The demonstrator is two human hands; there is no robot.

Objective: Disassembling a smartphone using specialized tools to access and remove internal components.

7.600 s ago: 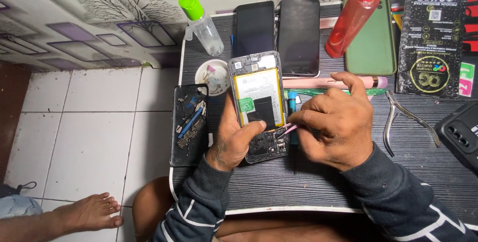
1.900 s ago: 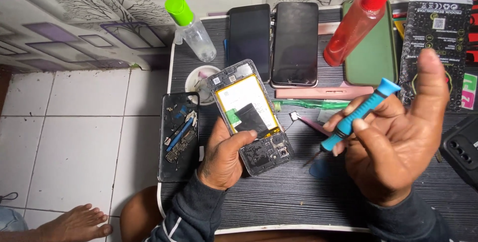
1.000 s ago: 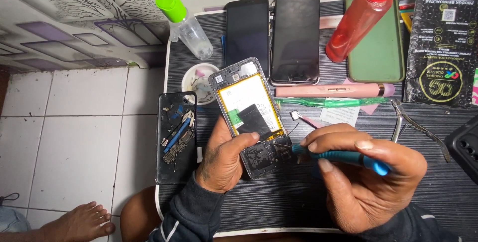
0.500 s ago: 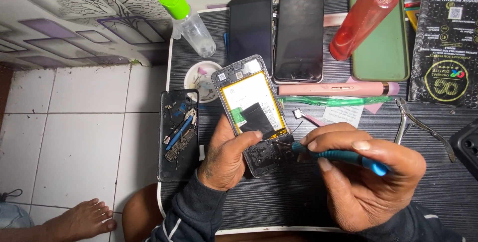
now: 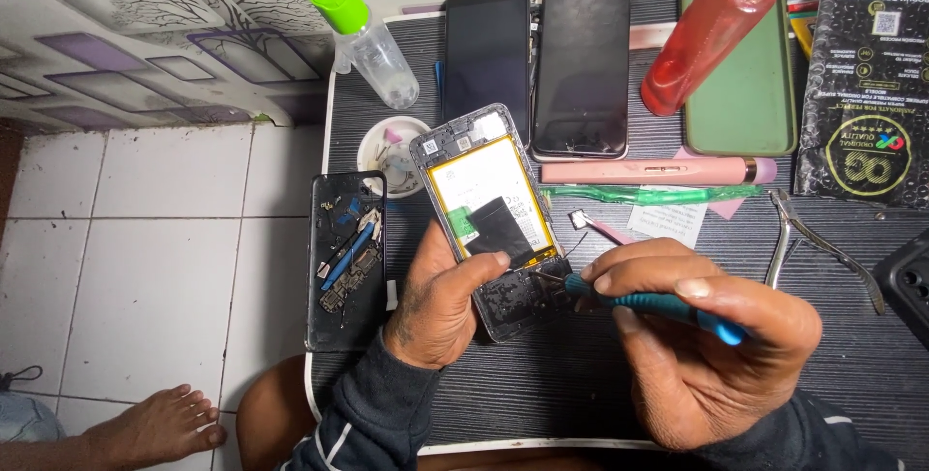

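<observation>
- On the dark desk, near its front edge, sits the opened phone with its back cover off, so the pale battery and a black patch stuck on it are showing
- left hand has a grip around the phone's lower left side, thumb laid across the face just below the battery
- right hand is pinched tight on a teal-handled screwdriver; the tip is down at the phone's dark bottom section, and it looks like it's touching the board, but it's too small to be sure
- just left of the phone there's a black back cover lying face up with loose little parts and a blue tool resting in it
- small white round dish sits touching the phone's top left corner, bits inside
- behind that, a clear bottle with a green cap lies tilted at the desk's back left
- two dark phones lie side by side at the back, and a red bottle leans over a green phone case
- pink pen-shaped tool lies flat below them, metal pliers off to the right
</observation>
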